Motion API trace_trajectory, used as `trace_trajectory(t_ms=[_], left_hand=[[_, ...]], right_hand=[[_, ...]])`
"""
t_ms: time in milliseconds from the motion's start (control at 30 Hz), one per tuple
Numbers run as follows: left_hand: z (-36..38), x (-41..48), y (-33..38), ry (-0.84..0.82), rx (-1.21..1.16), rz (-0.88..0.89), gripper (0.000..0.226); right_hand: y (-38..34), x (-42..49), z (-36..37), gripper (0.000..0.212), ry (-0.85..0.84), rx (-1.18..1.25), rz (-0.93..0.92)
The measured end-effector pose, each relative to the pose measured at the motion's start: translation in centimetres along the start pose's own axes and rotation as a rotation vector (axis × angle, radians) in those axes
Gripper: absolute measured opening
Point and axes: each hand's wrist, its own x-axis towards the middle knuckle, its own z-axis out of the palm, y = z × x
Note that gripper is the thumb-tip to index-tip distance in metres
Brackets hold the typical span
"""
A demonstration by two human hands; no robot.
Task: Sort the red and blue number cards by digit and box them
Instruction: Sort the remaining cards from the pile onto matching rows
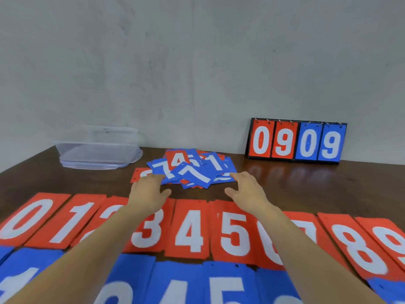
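Far beyond the left hand and off to its left, a clear box [98,154] sits on the brown table [306,189], close to the gray wall [197,62]. It looks like it has a lid leaning behind it, but that part is hard to see.

The left hand [146,194] reaches forward with its fingers stretched out. Its fingertips touch the left edge of the pile of cards [192,170]. A red card pokes out of the pile just under those fingers, and its number is hidden.

The pile of cards lies between the two hands, just past the fingertips. The cards are mixed up, red and blue, lying every which way. A blue 7, a red 4 and a blue 1 show on top.

The right hand [247,189] reaches forward too, with its fingers stretched out and its thumb held out to the side. Its fingertips touch the right edge of the pile. The two hands are apart, one on each side of the pile, and neither one holds a card.

Far beyond the right hand and off to its right, a score stand [295,141] leans by the wall. It shows a red 0, a red 9, a blue 0 and a blue 9.

Under both arms lies a row of red cards [190,227], side by side, going from 0 on the left to 9 on the right. The arms cover part of the 2, the 6 and the 7. Closer to the person than that lies a row of blue cards [179,281]. Only a 4 and a 5 are easy to read there.
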Motion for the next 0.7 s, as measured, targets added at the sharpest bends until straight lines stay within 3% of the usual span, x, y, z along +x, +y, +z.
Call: trace_trajectory(t_ms=[133,233,367,433,567,700], left_hand=[[0.6,3.1,-3.0,-0.023,0.047,0.043,0.055],[1.4,5.0,-3.9,-0.079,0.114,0.111,0.06],[2.4,6.1,-4.4,-0.242,0.172,0.228,0.059],[2.1,6.3,-5.2,-0.242,0.237,0.292,0.056],[0.3,6.0,-7.0,-0.258,0.22,0.372,0.048],[-0.7,5.4,-8.7,-0.235,0.119,0.378,0.037]], right_hand=[[-3.5,2.9,2.6,0.048,-0.009,-0.027,-0.02],[-5.2,4.9,4.1,0.062,-0.04,-0.049,-0.022],[-5.6,6.7,5.9,0.069,-0.217,-0.22,-0.028],[-5.3,7.0,6.5,0.068,-0.261,-0.286,0.013],[-5.0,6.6,6.4,0.063,-0.191,-0.344,0.084],[-4.9,6.0,5.8,0.044,-0.052,-0.404,0.108]])
